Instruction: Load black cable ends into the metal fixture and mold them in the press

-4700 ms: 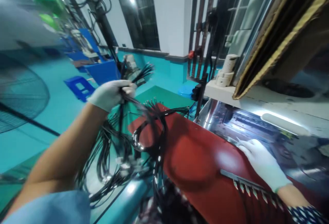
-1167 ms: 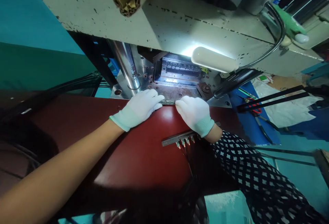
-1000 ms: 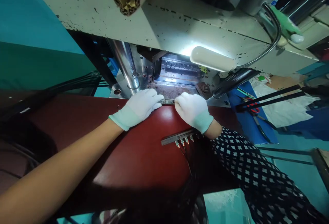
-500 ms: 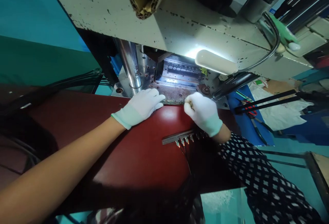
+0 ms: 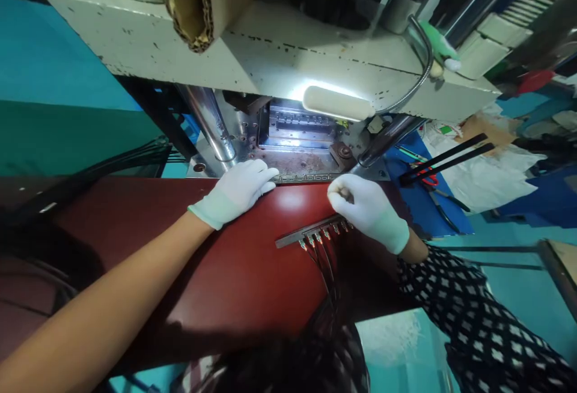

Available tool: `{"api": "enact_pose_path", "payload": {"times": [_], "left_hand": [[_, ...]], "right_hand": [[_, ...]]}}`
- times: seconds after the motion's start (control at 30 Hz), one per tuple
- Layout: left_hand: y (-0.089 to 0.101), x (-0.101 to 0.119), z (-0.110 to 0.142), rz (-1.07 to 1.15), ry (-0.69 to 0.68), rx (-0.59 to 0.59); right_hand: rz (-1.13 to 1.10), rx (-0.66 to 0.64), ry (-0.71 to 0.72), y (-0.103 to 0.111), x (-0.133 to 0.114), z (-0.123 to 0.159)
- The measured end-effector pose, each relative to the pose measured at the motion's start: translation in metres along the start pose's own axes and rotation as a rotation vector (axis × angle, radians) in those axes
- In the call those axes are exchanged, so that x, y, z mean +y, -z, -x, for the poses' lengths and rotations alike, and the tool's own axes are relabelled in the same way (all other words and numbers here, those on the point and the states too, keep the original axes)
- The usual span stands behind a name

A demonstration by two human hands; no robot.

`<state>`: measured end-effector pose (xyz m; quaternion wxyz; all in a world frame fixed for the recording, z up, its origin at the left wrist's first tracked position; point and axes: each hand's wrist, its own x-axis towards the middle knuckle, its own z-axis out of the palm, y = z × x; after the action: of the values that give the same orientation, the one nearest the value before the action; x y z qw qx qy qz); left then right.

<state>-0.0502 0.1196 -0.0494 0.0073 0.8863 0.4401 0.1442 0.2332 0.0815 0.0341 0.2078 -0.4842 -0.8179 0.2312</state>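
Note:
My left hand (image 5: pixel 241 191), in a white glove with a pale green cuff, holds the left end of a slotted metal strip (image 5: pixel 306 178) at the press's front edge. Its fingertips hide that end. My right hand (image 5: pixel 367 204), gloved alike, is closed in a pinch just below the strip's right end, apart from it. What it may hold cannot be made out; a dark spot shows between thumb and fingers. Below it on the red-brown tabletop (image 5: pixel 225 285) lies a metal bar (image 5: pixel 288 238) with a row of wired connectors (image 5: pixel 319 237).
Behind the strip is the press's lit metal die (image 5: pixel 300 131), between two steel posts (image 5: pixel 210 122). A white lamp (image 5: pixel 338 103) hangs over it. Pliers (image 5: pixel 442 207) and a white plastic bag (image 5: pixel 491 182) lie at right. A cardboard piece (image 5: pixel 193 14) juts out above.
My right hand has moved back from the strip's right end toward me, down and to the right. My left hand keeps its place at the left end. The whole view has shifted.

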Motion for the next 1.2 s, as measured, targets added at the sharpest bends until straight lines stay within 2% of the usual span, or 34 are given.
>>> {"api": "enact_pose_path", "payload": {"times": [0.1,0.17,0.27,0.33,0.47,0.53,0.6,0.67,0.77,0.83,0.93,1.03,1.1,1.13,1.17,1.2], "left_hand": [[0.000,0.000,0.001,0.019,-0.008,0.003],[0.000,-0.001,0.001,0.020,-0.018,0.007],[-0.001,-0.003,0.002,0.025,-0.029,0.009],[-0.001,-0.005,0.003,0.041,-0.030,0.014],[0.009,-0.001,0.004,0.060,-0.035,0.049],[0.018,0.014,0.004,0.058,-0.023,0.119],[0.026,0.039,0.000,0.085,-0.017,0.138],[0.028,0.072,-0.007,0.143,-0.025,0.034],[0.021,0.118,-0.019,0.208,0.021,-0.163],[0.012,0.137,-0.026,0.191,0.078,-0.212],[0.003,0.148,-0.032,0.149,0.122,-0.202],[0.004,0.143,-0.034,0.184,0.161,-0.220],[0.010,0.133,-0.037,0.228,0.156,-0.206],[0.016,0.126,-0.040,0.252,0.141,-0.167],[0.023,0.118,-0.044,0.278,0.117,-0.109],[0.031,0.109,-0.050,0.302,0.091,-0.040]], "right_hand": [[-0.164,-0.174,0.009,0.008,0.003,-0.001],[-0.121,-0.125,-0.052,0.015,0.016,0.009],[0.080,-0.016,-0.176,0.019,0.039,0.019],[0.170,-0.042,-0.210,0.018,0.048,0.015],[0.220,-0.053,-0.169,0.019,0.050,0.002],[0.208,0.007,-0.166,0.021,0.054,0.006],[0.183,0.102,-0.182,0.019,0.063,0.021],[0.142,0.201,-0.196,0.013,0.076,0.039],[0.055,0.318,-0.212,-0.001,0.090,0.060],[0.003,0.371,-0.235,-0.008,0.094,0.067],[-0.079,0.437,-0.261,-0.013,0.098,0.070],[-0.269,0.588,-0.315,-0.017,0.098,0.074],[-0.534,0.690,-0.382,-0.022,0.089,0.079],[-0.719,0.682,-0.413,-0.025,0.080,0.081],[-0.926,0.618,-0.433,-0.029,0.069,0.084],[-1.145,0.498,-0.441,-0.035,0.054,0.088]]}}
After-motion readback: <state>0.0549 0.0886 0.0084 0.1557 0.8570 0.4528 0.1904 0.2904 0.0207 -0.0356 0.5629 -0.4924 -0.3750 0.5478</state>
